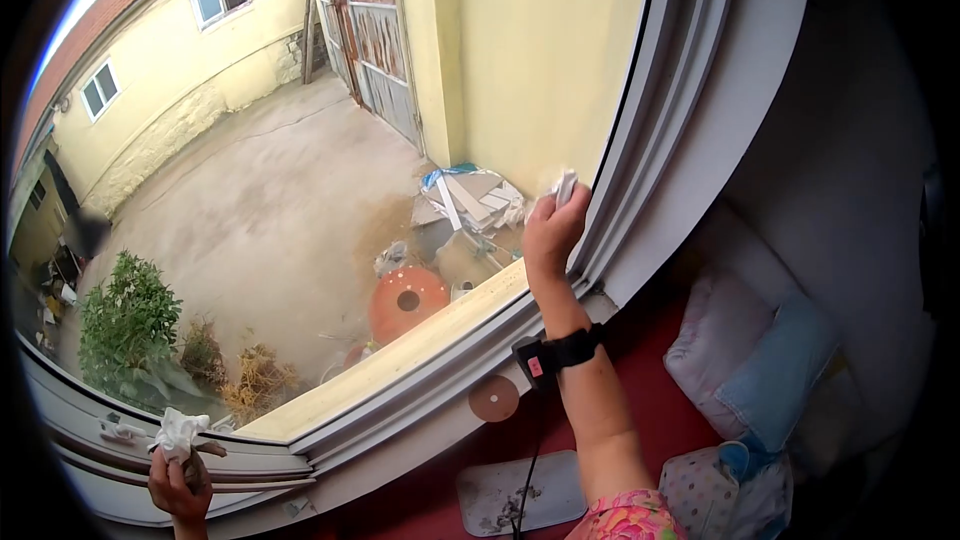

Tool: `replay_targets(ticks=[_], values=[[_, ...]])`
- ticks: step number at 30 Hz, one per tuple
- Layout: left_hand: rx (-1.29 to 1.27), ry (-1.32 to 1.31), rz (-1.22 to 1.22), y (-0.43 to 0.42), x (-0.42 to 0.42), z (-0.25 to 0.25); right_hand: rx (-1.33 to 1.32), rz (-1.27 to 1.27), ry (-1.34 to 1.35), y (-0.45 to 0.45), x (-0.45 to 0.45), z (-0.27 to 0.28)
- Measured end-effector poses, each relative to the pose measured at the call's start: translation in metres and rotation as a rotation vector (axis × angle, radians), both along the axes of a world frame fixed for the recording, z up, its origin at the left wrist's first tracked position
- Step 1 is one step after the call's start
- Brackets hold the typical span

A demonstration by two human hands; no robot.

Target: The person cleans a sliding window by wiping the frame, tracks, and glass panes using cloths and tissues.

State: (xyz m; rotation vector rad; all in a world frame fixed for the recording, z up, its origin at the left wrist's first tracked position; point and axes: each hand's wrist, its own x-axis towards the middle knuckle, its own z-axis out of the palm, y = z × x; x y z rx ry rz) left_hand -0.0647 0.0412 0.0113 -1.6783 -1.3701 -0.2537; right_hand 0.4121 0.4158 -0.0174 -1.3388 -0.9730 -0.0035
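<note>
My right hand (553, 238) is raised near the right side of the window frame (640, 130). Its fingers are closed on a crumpled white cloth (566, 187), which appears to be against the pane; I cannot tell if it is cloth or paper. At the lower left, my left hand (180, 488) grips another crumpled white cloth (181, 432) beside the window's bottom rail. A black strap with a small box (556, 352) circles my right wrist.
Below the sill lie a grey tray (522, 493) with dark bits, a round brown disc (494, 399), and pillows (720, 350) on red fabric. A cable hangs from the wrist box. Outside are a green bush (130, 325), a debris pile (470, 198) and a rusty gate (372, 30).
</note>
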Motion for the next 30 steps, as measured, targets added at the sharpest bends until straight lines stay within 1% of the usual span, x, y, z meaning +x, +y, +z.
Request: replay_targets(ticks=[1, 3, 5, 6, 7, 8, 10, 12, 14, 17, 20, 21, 24, 25, 26, 27, 28, 30], values=[[-0.003, 0.000, -0.002, 0.001, -0.001, -0.002, 0.127, 0.038, -0.060, 0.004, 0.003, 0.043], [0.004, -0.010, -0.007, 0.004, -0.002, -0.006, 0.299, -0.011, -0.224, 0.021, 0.014, 0.127], [-0.016, -0.016, 0.002, 0.005, 0.000, -0.008, 0.434, -0.111, -0.375, 0.047, 0.036, 0.203], [-0.017, -0.022, 0.008, 0.002, 0.001, -0.008, 0.477, -0.074, -0.366, 0.058, 0.047, 0.233], [-0.023, -0.017, 0.012, 0.002, 0.001, -0.008, 0.537, -0.117, -0.427, 0.076, 0.064, 0.256], [-0.028, -0.013, 0.014, 0.004, 0.002, -0.009, 0.521, -0.061, -0.407, 0.072, 0.070, 0.270], [-0.020, -0.035, 0.014, 0.004, 0.003, -0.012, 0.555, -0.001, -0.408, 0.073, 0.072, 0.265], [-0.012, -0.034, 0.021, 0.001, -0.004, -0.016, 0.538, -0.140, -0.463, 0.077, 0.070, 0.226], [-0.005, -0.027, 0.031, -0.004, -0.012, -0.021, 0.473, -0.157, -0.386, 0.077, 0.073, 0.164], [-0.005, -0.015, 0.038, -0.009, -0.026, -0.023, 0.350, -0.194, -0.404, 0.069, 0.080, 0.063], [-0.045, 0.023, 0.106, -0.021, -0.043, -0.030, 0.158, -0.176, -0.315, 0.059, 0.074, -0.040], [-0.022, 0.015, 0.101, -0.019, -0.040, -0.028, 0.072, -0.166, -0.267, 0.056, 0.071, -0.070], [-0.001, -0.016, 0.059, -0.013, -0.026, -0.015, -0.250, -0.127, -0.145, 0.036, 0.062, -0.166], [0.004, -0.032, 0.049, -0.012, -0.026, -0.014, -0.253, -0.122, -0.135, 0.029, 0.057, -0.198], [0.010, -0.026, 0.058, -0.010, -0.022, -0.013, -0.321, -0.087, -0.105, 0.021, 0.051, -0.228], [0.015, -0.020, 0.067, -0.008, -0.018, -0.011, -0.389, -0.049, -0.075, 0.018, 0.045, -0.243], [0.020, -0.015, 0.076, -0.006, -0.013, -0.009, -0.385, -0.040, -0.067, 0.024, 0.046, -0.236], [0.019, -0.015, 0.089, -0.007, -0.014, -0.010, -0.587, 0.114, 0.065, 0.023, 0.068, -0.222]])
